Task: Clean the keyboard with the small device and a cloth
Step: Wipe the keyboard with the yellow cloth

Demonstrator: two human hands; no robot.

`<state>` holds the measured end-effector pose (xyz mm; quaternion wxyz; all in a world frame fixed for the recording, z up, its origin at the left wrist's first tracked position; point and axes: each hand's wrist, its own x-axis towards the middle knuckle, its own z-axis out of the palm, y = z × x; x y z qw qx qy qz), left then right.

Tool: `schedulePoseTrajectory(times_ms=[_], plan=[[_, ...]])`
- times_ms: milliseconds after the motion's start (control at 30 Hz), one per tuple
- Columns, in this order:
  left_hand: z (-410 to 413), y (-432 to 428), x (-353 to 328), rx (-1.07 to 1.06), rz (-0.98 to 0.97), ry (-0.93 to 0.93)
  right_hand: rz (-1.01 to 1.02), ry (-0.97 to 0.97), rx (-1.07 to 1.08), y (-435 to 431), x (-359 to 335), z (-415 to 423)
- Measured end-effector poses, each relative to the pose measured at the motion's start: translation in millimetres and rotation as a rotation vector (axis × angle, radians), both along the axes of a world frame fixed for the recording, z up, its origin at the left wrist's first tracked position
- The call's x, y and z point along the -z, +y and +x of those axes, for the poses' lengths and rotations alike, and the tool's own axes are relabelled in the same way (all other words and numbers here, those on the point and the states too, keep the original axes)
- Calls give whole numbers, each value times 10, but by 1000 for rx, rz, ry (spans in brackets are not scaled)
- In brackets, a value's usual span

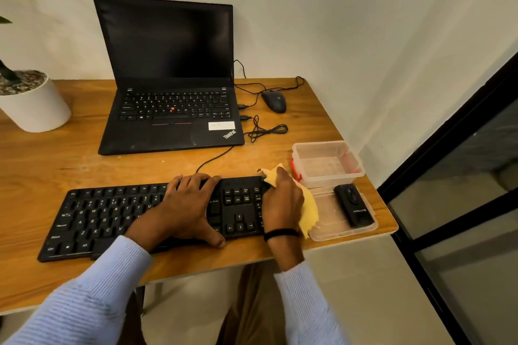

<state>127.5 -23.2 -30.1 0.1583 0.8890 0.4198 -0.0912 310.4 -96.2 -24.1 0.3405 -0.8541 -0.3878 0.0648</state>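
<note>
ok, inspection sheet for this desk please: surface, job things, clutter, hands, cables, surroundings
surface: wooden desk, a few pale specks in front of the laptop.
job's things: keyboard along the front edge; yellow cloth at its right end; device lying on a clear lid.
clutter: laptop open, screen dark; mouse; clear box, red latch; pot with a plant.
hands: left hand rests on the keyboard; right hand grips the cloth against its right end.
cables: mouse cable and coiled cable by the laptop's right side; keyboard cable runs toward the laptop.
surroundings: wall; glass panel at right.
</note>
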Motion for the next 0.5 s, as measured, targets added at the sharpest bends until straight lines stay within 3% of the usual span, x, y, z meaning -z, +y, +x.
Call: schedulePoseTrajectory(times_ms=[100, 267, 500], plan=[[-5, -14, 0, 1, 19, -17, -111, -24, -36, 158, -35, 57], [33, -40, -17, -1, 46, -6, -120, -179, -99, -168, 153, -156], [98, -75, -78, 13, 57, 44, -207, -102, -66, -40, -129, -60]])
